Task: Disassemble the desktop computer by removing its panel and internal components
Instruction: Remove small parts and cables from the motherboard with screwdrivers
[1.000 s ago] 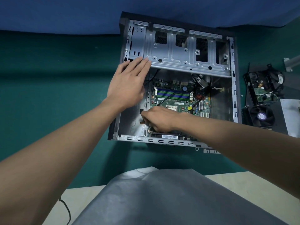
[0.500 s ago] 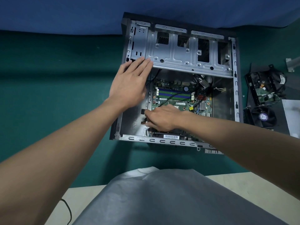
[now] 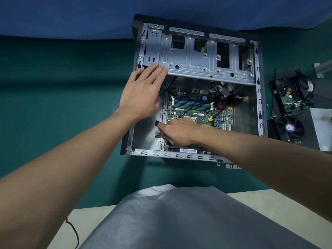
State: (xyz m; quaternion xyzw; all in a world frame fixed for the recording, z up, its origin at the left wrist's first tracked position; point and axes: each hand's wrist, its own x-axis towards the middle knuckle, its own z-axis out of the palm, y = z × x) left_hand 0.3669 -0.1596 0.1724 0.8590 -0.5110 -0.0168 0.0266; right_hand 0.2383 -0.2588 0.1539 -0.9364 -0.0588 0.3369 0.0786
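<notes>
Open grey metal computer case [image 3: 206, 58] lay at far edge of green tabletop [image 3: 53, 87]. Our left hand [image 3: 142, 94] rested flat on its frame; our right hand [image 3: 177, 131] pinched a small black connector [image 3: 156, 123] beside green motherboard [image 3: 194, 106].

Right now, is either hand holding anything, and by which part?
The left hand lies flat on the case, holding nothing. The right hand pinches a small black connector by its right end, beside the motherboard.

On my remote feed: dark green mat [image 3: 53, 105] covers the work surface, dimly lit. Behind the mat, blue cloth backdrop [image 3: 71, 15]; in front of the mat, pale cream surface [image 3: 269, 200] w/ black cable [image 3: 75, 236] at left.
</notes>
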